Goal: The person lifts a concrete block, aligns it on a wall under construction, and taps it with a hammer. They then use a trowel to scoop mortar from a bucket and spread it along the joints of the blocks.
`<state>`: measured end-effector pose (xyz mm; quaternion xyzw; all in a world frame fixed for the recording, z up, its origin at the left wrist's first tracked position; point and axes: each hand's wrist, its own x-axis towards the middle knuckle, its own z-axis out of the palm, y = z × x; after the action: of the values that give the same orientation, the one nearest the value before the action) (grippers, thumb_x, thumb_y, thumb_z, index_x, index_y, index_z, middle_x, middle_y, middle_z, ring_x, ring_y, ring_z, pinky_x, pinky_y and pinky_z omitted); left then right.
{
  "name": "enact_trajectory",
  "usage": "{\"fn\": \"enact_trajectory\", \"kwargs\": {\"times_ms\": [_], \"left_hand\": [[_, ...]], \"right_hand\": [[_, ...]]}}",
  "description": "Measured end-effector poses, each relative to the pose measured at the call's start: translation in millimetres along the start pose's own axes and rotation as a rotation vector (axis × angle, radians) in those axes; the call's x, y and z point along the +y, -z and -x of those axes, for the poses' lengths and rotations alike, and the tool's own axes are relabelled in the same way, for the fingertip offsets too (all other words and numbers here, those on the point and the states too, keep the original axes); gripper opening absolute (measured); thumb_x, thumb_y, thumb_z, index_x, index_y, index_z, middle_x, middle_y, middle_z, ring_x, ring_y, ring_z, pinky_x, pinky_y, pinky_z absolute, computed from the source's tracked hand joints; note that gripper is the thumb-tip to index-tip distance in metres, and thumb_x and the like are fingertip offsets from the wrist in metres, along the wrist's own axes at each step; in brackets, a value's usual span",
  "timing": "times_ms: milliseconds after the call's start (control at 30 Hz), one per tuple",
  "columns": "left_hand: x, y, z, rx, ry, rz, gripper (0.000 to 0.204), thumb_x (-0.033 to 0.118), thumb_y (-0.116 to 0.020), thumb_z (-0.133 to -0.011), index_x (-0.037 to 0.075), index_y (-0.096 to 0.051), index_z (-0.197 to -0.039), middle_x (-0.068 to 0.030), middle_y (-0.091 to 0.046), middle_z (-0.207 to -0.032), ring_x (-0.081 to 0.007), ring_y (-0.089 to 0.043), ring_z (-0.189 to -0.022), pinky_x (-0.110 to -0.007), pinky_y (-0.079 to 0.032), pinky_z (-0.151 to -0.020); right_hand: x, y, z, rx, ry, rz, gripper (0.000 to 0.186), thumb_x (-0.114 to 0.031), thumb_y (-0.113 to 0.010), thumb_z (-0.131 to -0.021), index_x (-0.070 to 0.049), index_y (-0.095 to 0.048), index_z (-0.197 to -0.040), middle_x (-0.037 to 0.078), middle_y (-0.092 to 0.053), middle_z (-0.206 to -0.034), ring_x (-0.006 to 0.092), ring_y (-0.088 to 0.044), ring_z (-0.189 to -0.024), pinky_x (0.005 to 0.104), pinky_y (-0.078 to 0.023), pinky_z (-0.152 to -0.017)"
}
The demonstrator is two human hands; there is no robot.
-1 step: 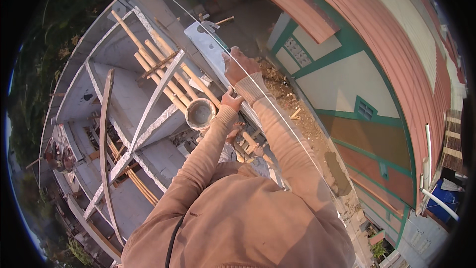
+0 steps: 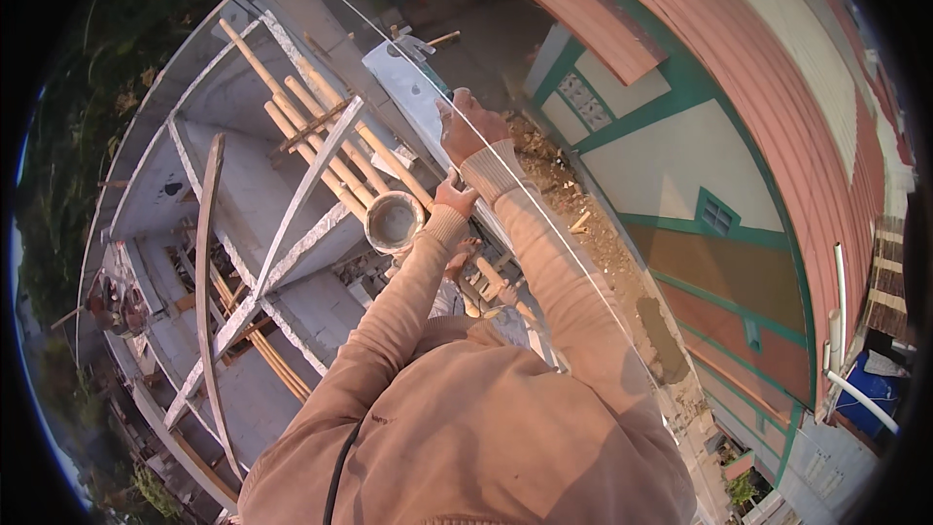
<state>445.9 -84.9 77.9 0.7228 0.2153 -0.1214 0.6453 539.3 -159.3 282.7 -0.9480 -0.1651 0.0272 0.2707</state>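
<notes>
My right hand point(image 2: 475, 129), fingers curled, is at the right side of a long pale grey block point(image 2: 400, 79) on a wall top; a small teal object point(image 2: 440, 84) shows beside its fingers, and what it grips is unclear. My left hand point(image 2: 455, 194), closed, holds the block's near end, just below my right hand. A white string point(image 2: 360, 16) runs diagonally over the block and past my right hand. A round bucket point(image 2: 394, 222) with grey material inside stands left of my left hand.
Bamboo poles point(image 2: 311, 142), timber beams point(image 2: 208, 228) and unfinished walls point(image 2: 258, 154) lie left, with a drop between. Right, below, are a rubble strip point(image 2: 590, 230), a green-trimmed house point(image 2: 695, 167), red roofing point(image 2: 839, 156) and white pipes point(image 2: 855, 391). Another person's bare limb shows unclearly below my left hand point(image 2: 462, 258).
</notes>
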Motion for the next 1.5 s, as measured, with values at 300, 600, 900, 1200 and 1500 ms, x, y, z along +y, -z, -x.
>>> {"fn": "enact_trajectory", "kwargs": {"times_ms": [300, 600, 900, 1200, 1500], "left_hand": [[12, 1, 14, 0.022, 0.000, 0.052, 0.106, 0.037, -0.083, -0.073, -0.018, -0.027, -0.145, -0.0318, -0.047, -0.143, -0.0332, -0.050, -0.134, -0.035, -0.041, -0.110], [20, 4, 17, 0.030, -0.022, 0.021, 0.106, 0.041, -0.081, -0.072, -0.018, -0.031, -0.144, -0.0339, -0.047, -0.143, -0.0370, -0.047, -0.136, -0.036, -0.038, -0.112], [21, 0, 21, 0.057, 0.018, -0.103, 0.117, 0.052, -0.081, -0.070, -0.020, -0.027, -0.144, -0.0378, -0.040, -0.145, -0.0392, -0.042, -0.139, -0.037, -0.035, -0.115], [77, 7, 48, 0.051, 0.068, -0.018, 0.122, 0.050, -0.084, -0.072, -0.019, -0.018, -0.147, -0.0354, -0.039, -0.147, -0.0362, -0.044, -0.138, -0.034, -0.037, -0.113], [60, 4, 39, 0.040, 0.113, -0.120, 0.127, 0.060, -0.083, -0.069, -0.018, -0.020, -0.148, -0.0357, -0.035, -0.150, -0.0386, -0.039, -0.141, -0.037, -0.033, -0.116]], "right_hand": [[-20, 16, -17, -0.077, -0.005, 0.027, 0.030, -0.027, -0.052, -0.099, 0.001, -0.057, -0.104, 0.024, -0.071, -0.093, 0.0400, -0.071, -0.087, 0.0493, -0.057, -0.074], [9, -23, -28, -0.258, -0.044, 0.098, 0.032, -0.029, -0.049, -0.101, 0.002, -0.057, -0.107, 0.025, -0.070, -0.102, 0.0400, -0.070, -0.093, 0.0510, -0.055, -0.082], [4, -2, -34, -0.161, 0.020, 0.125, 0.033, -0.032, -0.047, -0.102, -0.001, -0.056, -0.109, 0.022, -0.071, -0.095, 0.0401, -0.070, -0.093, 0.0516, -0.054, -0.083], [25, -25, -82, 0.018, -0.202, -0.009, 0.036, -0.035, -0.051, -0.100, -0.002, -0.062, -0.109, 0.025, -0.070, -0.096, 0.0415, -0.069, -0.094, 0.0510, -0.054, -0.083], [101, -81, -135, -0.290, -0.627, -0.197, 0.029, -0.025, -0.056, -0.096, 0.000, -0.069, -0.102, 0.017, -0.072, -0.094, 0.0268, -0.071, -0.078, 0.0390, -0.054, -0.063]]}}
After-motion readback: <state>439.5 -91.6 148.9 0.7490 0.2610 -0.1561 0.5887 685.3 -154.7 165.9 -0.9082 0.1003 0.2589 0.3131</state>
